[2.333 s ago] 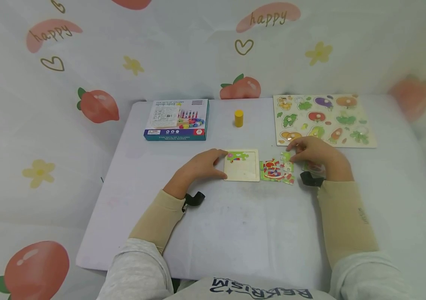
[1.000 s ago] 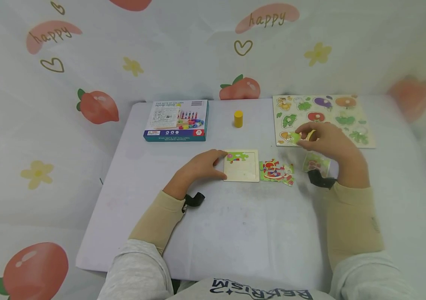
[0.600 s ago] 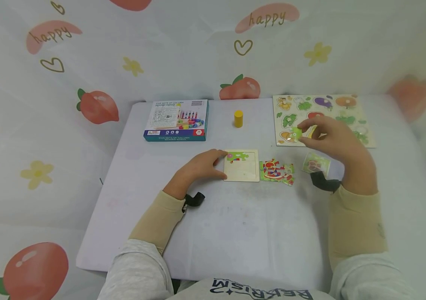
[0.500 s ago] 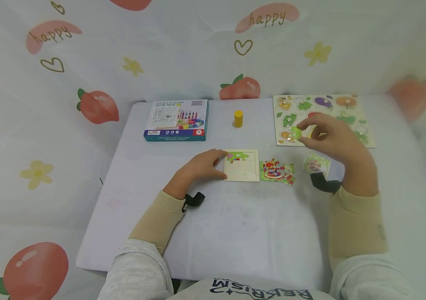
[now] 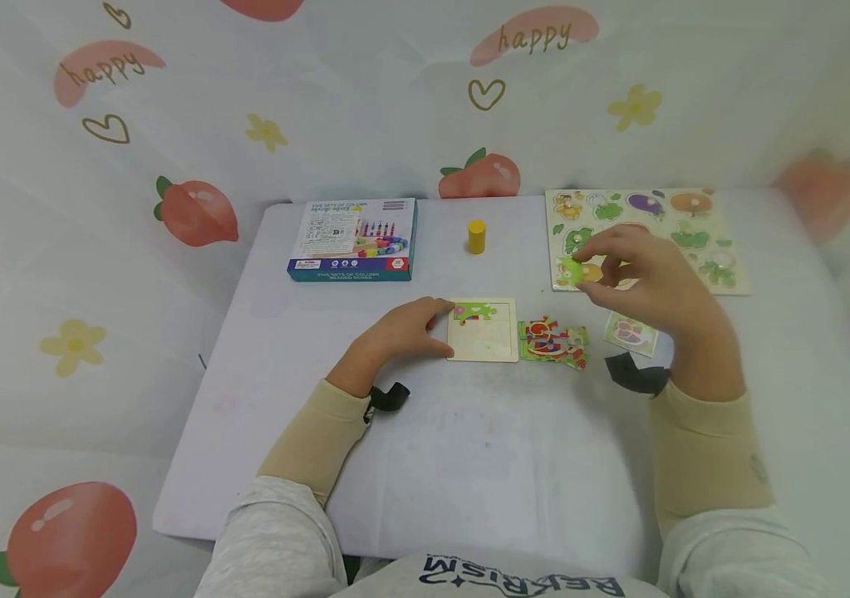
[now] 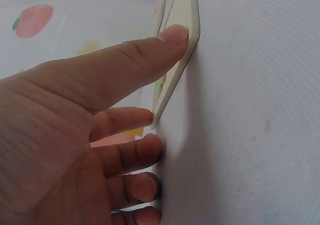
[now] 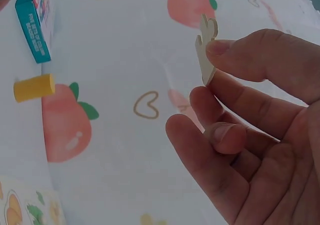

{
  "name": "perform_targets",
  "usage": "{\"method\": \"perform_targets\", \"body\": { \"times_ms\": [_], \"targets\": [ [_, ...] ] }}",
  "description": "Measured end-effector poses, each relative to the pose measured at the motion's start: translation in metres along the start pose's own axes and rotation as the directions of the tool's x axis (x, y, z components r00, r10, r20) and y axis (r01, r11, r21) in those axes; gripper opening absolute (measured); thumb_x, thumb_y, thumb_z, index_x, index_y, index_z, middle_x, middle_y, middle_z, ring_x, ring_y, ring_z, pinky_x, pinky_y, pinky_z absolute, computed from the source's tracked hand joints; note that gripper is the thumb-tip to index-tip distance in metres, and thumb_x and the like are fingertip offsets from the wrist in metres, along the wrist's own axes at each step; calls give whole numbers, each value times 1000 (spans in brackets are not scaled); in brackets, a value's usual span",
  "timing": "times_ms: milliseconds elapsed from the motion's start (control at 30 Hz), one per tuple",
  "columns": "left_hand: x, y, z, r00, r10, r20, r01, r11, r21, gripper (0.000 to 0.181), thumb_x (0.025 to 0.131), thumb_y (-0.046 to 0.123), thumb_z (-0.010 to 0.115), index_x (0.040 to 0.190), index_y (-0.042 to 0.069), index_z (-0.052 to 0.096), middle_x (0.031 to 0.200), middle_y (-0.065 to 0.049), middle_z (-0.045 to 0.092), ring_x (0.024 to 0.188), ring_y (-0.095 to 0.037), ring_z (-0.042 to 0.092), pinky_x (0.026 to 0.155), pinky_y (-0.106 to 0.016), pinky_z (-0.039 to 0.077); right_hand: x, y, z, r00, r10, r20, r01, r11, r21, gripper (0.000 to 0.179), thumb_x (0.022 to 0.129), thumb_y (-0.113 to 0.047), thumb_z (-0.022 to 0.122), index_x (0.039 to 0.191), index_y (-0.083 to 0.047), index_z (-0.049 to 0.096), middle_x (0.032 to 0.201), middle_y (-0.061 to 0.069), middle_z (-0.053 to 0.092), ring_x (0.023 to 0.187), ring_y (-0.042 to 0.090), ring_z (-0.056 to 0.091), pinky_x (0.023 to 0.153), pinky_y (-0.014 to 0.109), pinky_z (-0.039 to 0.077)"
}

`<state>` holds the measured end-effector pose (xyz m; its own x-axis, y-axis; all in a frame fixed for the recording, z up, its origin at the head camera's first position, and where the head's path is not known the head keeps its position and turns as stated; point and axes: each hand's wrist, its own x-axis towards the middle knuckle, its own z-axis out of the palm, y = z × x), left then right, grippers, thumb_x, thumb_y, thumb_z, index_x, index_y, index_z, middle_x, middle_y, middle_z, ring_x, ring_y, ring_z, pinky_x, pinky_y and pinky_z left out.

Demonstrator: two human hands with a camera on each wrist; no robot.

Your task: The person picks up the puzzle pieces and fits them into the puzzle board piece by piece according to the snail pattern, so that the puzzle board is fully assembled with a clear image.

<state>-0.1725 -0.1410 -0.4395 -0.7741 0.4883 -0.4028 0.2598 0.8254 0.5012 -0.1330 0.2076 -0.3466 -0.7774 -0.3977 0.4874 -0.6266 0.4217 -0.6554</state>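
Observation:
In the head view my left hand (image 5: 398, 336) holds the left side of a small square wooden puzzle tray (image 5: 493, 342) between thumb and index finger. The left wrist view shows the thumb (image 6: 175, 36) on the tray's edge, other fingers near the tabletop. Green jigsaw pieces (image 5: 474, 312) lie in the tray's upper left. My right hand (image 5: 645, 278) pinches a green jigsaw piece (image 5: 569, 271) in the air, in front of the vegetable board. Seen from the right wrist, this jigsaw piece (image 7: 202, 55) is upright, its pale side and edge showing. Several loose red-and-green pieces (image 5: 550, 342) lie right of the tray.
A small picture card (image 5: 630, 334) lies below my right hand. The vegetable knob-puzzle board (image 5: 731, 278) is at the back right, partly covered by that hand. A yellow cylinder (image 5: 476, 237) stands at the back middle, and a flat toy box (image 5: 352, 241) lies back left.
My right hand has taken a green piece from the top right of the loose pieces, lifted it back and right, then shifted it slightly left. The left hand and tray have stayed put.

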Motion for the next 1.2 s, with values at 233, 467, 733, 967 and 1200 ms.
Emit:
{"method": "perform_targets", "body": {
  "times_ms": [233, 467, 733, 967, 1200],
  "targets": [
    [1, -1, 1, 1000, -2, -2, 2, 1000, -5, 84, 86, 39, 84, 156, 16, 44, 112, -4, 53, 106, -21, 49, 89, -38, 43, 5, -5, 15, 998, 10, 67, -12, 1000, 25, 35, 75, 12, 83, 107, 1, 74, 97, -1, 64, 73, 11, 53, 76, 15, 49],
    [1, -1, 1, 1000, -1, 0, 1, 1000, -8, 84, 86, 40, 84, 156, 17, 44, 113, -4, 53, 107, -21, 49, 90, -38, 44, 11, -3, 33, 989, 38, 142, -37, 999, -10, 29, 80, 4, 84, 105, -3, 74, 100, 1, 67, 72, 12, 55, 72, 19, 49],
    [2, -1, 1, 1000, -4, 2, 4, 1000, -5, 84, 86, 40, 84, 156, 16, 44, 112, -5, 53, 106, -21, 49, 90, -38, 44, 17, 1, 50, 967, 147, 211, -135, 988, -70, 23, 85, -5, 84, 106, -5, 74, 101, 1, 66, 74, 16, 53, 68, 28, 47],
    [2, -1, 0, 1000, 2, 5, -2, 1000, -5, 85, 86, 40, 84, 157, 16, 44, 114, -5, 54, 107, -22, 49, 92, -39, 44, 18, 10, 62, 946, 198, 256, -185, 980, -76, 22, 86, -10, 83, 106, -6, 74, 100, 2, 64, 74, 18, 52, 66, 27, 43],
    [2, -3, 2, 1000, 15, -4, -15, 1000, -3, 85, 86, 39, 84, 156, 15, 44, 119, -4, 54, 109, -22, 48, 95, -39, 43, 18, 29, 78, 912, 277, 302, -260, 961, -99, 24, 88, -9, 81, 111, -6, 73, 103, 8, 66, 76, 21, 51, 68, 34, 43]
  ]
}}
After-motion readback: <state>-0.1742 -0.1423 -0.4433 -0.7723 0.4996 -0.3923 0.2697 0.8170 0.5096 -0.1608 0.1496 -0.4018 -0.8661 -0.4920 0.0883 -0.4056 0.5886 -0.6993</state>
